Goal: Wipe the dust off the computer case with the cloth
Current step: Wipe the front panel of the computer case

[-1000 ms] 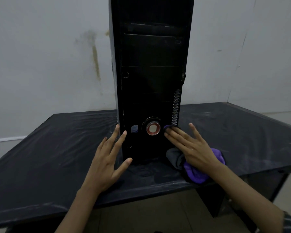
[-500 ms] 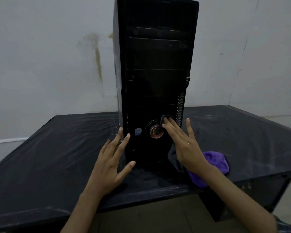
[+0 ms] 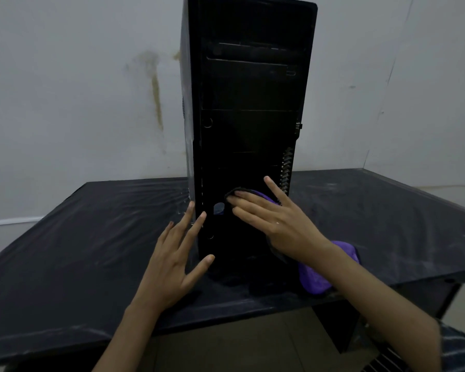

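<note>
Upright black computer case [image 3: 249, 124], purple cloth [image 3: 316, 277] pressed low on front.

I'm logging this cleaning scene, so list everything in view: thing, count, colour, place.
computer case: one, black, upright on the table, front facing the camera.
cloth: one, purple, pressed on the case's lower front, its tail hanging to the table.
table: one, black, dusty, against the wall.
wall: white, stained, behind the table.
left hand: fingers straight, touching the case's lower left edge.
right hand: flat fingers pressing the cloth on the case.
</note>
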